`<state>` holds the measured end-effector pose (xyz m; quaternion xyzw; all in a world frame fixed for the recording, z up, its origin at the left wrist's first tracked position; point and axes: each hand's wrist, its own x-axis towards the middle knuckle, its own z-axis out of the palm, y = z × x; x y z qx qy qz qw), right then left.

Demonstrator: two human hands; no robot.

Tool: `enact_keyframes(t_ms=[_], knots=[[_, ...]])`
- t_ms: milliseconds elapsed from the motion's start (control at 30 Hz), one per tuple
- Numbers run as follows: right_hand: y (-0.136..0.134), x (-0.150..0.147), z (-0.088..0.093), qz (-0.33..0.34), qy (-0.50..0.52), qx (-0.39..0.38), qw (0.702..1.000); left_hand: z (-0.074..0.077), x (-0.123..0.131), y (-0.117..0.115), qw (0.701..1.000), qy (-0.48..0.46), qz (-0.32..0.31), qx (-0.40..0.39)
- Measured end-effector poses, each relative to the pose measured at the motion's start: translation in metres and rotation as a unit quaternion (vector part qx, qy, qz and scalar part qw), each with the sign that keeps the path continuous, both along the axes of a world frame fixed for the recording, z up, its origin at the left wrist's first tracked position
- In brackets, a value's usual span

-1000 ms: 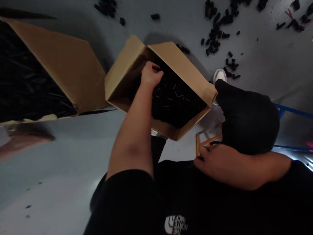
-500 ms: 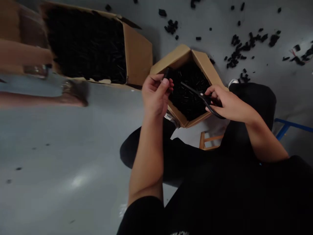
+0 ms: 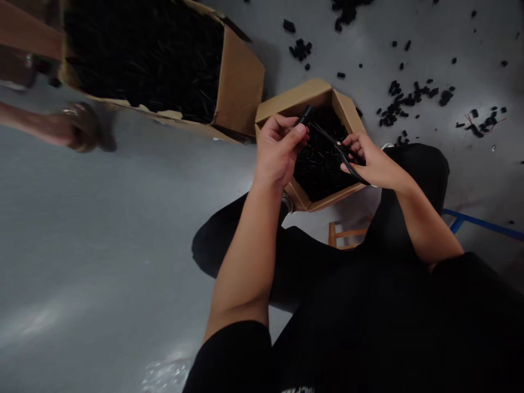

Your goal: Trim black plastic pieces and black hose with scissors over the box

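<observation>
Head view: at far left, a large cardboard carton (image 3: pixel 239 82) of black pieces; my left hand (image 3: pixel 278 150) grips a short black tube (image 3: pixel 305 115) — just beside the blade tips of black scissors (image 3: pixel 341 152) — held in my right hand (image 3: pixel 374 164), both hands over a small cardboard carton (image 3: pixel 292 101).

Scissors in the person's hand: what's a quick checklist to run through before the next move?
Left hand pinching black piece: ok.
Right hand gripping scissors: ok.
Blades on the piece: cannot tell, the tips are right beside it.
Small box open beneath the hands: ok.
Co-worker's hand apart from the person's hands: ok.
Floor around the box: not ok, loose pieces lie scattered.
</observation>
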<state>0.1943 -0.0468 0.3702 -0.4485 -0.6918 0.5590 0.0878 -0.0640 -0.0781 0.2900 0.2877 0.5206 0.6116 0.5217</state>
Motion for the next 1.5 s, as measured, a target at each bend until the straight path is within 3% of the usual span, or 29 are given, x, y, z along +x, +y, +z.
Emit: enact_keyframes(t_ms=[300, 533, 733, 1000, 1300, 1500], knots=[[0.001, 0.000, 0.001, -0.003, 0.011, -0.015, 1.000, -0.002, 0.006, -0.001, 1.000, -0.020, -0.010, -0.011], [0.001, 0.002, 0.003, 0.016, 0.003, -0.023, 1.000, 0.004, 0.012, 0.000, 0.999, -0.048, -0.011, -0.024], [-0.001, 0.003, -0.002, -0.006, 0.034, -0.024, 0.999, 0.003, 0.018, -0.001, 0.999, 0.024, -0.039, 0.023], [-0.001, 0.004, -0.013, -0.031, 0.072, -0.043, 0.996, -0.002, 0.018, 0.001, 0.988, 0.127, -0.028, 0.086], [-0.006, -0.001, -0.018, -0.079, 0.102, 0.009, 0.992, 0.000, 0.024, 0.004, 0.993, 0.084, -0.051, 0.060], [-0.012, -0.007, -0.021, -0.082, 0.085, 0.060, 0.991, -0.003, 0.024, 0.002, 0.988, 0.132, -0.008, 0.085]])
